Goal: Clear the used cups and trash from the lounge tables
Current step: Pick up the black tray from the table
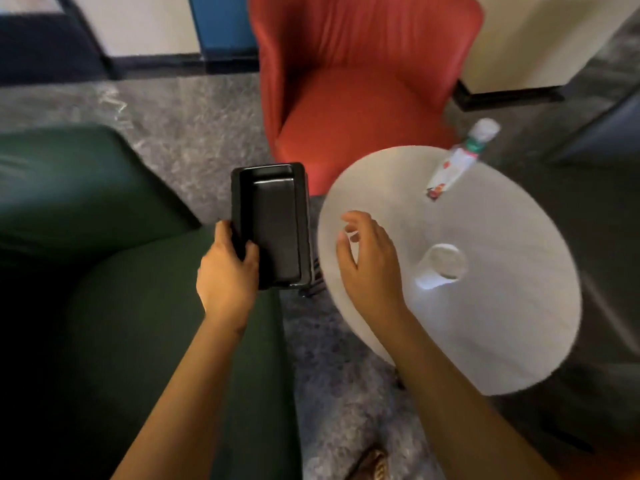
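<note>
Now, green sofa (pixel 104 271): sits at the left and crowds the counter, leaving little room to swing the tray without bumping.
Red chair (pixel 346 98): stands beyond the counter's far-left edge, clear of both hands.
Counter (pixel 485 323): round white top carrying the bottle and the cup. Things near its rim could be knocked to the floor by a careless sweep.
Tray (pixel 277 223): black, nothing visible in it, held just left of the counter. It is gripped at one end only, so added weight at the far end may tip it.
Bottle (pixel 457 161): white cap, printed label, at the far rim. Blur hides whether it stands or lies; the long reach risks pushing it off.
Cup (pixel 441 266): clear, mouth up, mid-counter, contents unreadable. A hasty squeeze could crush or spill it.
Left hand (pixel 227 271): clamps the tray's near-left corner, thumb over the rim.
Right hand (pixel 370 265): hovers over the counter's left part, holding nothing.
Fingers (pixel 349 220): loosely spread and half-curled. The cup lies to their right, near but apart, behind the knuckles, so the hand must turn to reach it.
</note>
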The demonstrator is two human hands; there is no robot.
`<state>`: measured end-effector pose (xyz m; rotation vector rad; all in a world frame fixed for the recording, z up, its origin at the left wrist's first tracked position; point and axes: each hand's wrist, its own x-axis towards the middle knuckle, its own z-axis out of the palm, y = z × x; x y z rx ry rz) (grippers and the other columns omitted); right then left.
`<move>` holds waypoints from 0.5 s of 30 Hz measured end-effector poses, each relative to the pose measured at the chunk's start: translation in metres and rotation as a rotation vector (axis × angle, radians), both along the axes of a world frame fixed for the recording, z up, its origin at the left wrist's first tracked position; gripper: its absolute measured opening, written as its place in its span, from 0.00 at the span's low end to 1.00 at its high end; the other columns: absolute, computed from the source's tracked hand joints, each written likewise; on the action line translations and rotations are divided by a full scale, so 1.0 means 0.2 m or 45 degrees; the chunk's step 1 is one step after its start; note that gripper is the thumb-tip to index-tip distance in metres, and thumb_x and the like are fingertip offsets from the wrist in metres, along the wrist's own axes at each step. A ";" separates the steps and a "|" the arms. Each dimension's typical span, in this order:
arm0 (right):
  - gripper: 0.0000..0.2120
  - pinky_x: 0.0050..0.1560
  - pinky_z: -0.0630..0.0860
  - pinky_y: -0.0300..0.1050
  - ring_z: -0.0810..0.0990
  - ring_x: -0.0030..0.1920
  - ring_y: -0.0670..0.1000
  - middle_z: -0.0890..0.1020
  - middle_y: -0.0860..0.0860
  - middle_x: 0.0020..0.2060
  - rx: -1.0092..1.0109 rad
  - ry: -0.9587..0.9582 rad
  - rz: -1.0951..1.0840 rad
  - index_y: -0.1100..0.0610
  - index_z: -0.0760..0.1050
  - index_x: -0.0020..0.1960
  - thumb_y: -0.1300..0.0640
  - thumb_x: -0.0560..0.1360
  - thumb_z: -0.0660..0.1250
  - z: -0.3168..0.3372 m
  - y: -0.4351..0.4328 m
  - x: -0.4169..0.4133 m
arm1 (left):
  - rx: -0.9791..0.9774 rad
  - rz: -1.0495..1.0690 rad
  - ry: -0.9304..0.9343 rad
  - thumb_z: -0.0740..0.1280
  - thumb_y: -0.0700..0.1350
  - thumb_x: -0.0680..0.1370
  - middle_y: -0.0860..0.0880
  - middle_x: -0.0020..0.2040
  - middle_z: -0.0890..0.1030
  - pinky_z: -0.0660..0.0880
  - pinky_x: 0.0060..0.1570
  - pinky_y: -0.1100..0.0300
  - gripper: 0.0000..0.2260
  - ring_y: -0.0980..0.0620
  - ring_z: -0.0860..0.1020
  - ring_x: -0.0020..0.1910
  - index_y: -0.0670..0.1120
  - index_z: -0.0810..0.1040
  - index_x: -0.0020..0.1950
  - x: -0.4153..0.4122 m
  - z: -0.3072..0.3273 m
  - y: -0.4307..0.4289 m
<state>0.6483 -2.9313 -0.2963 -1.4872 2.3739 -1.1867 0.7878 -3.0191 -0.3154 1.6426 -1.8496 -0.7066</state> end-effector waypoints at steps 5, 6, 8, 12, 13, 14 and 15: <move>0.13 0.52 0.74 0.45 0.77 0.50 0.52 0.79 0.56 0.53 -0.056 -0.053 -0.287 0.59 0.73 0.58 0.55 0.77 0.62 0.17 0.40 -0.54 | -0.077 -0.368 0.099 0.62 0.42 0.76 0.40 0.46 0.80 0.64 0.34 0.56 0.12 0.40 0.76 0.39 0.43 0.71 0.59 -0.63 0.21 0.28; 0.12 0.52 0.74 0.44 0.77 0.50 0.52 0.79 0.56 0.53 -0.064 -0.059 -0.343 0.59 0.73 0.58 0.56 0.77 0.62 0.19 0.49 -0.64 | -0.073 -0.433 0.114 0.62 0.42 0.76 0.41 0.46 0.80 0.65 0.34 0.56 0.12 0.43 0.74 0.37 0.43 0.70 0.59 -0.75 0.23 0.35; 0.11 0.52 0.73 0.43 0.75 0.49 0.49 0.79 0.56 0.53 -0.066 -0.079 -0.439 0.59 0.72 0.58 0.56 0.77 0.61 0.22 0.65 -0.81 | -0.048 -0.544 0.130 0.61 0.41 0.77 0.43 0.46 0.80 0.68 0.35 0.56 0.12 0.45 0.74 0.38 0.44 0.70 0.60 -0.98 0.28 0.47; 0.10 0.51 0.76 0.52 0.75 0.49 0.50 0.78 0.53 0.51 -0.063 -0.058 -0.633 0.57 0.71 0.58 0.58 0.78 0.60 0.24 0.98 -1.07 | 0.008 -0.730 0.067 0.60 0.42 0.78 0.43 0.49 0.80 0.69 0.36 0.56 0.13 0.48 0.74 0.39 0.44 0.68 0.63 -1.38 0.32 0.71; 0.10 0.50 0.76 0.53 0.76 0.49 0.51 0.78 0.53 0.50 -0.062 -0.029 -0.692 0.57 0.72 0.58 0.58 0.77 0.60 0.24 1.05 -1.12 | 0.023 -0.766 0.043 0.60 0.42 0.78 0.43 0.50 0.80 0.69 0.37 0.56 0.14 0.48 0.74 0.39 0.44 0.67 0.63 -1.45 0.31 0.76; 0.09 0.50 0.77 0.53 0.76 0.48 0.51 0.79 0.53 0.48 -0.063 -0.007 -0.748 0.57 0.72 0.57 0.59 0.77 0.60 0.24 1.12 -1.17 | 0.044 -0.798 0.018 0.59 0.43 0.79 0.44 0.51 0.79 0.70 0.38 0.57 0.14 0.49 0.74 0.40 0.44 0.67 0.64 -1.52 0.31 0.81; 0.09 0.50 0.77 0.53 0.77 0.48 0.51 0.79 0.53 0.48 -0.064 0.002 -0.797 0.57 0.72 0.57 0.59 0.77 0.60 0.23 1.18 -1.21 | 0.066 -0.826 -0.004 0.59 0.43 0.79 0.44 0.52 0.79 0.70 0.39 0.57 0.14 0.49 0.74 0.41 0.44 0.66 0.64 -1.58 0.29 0.85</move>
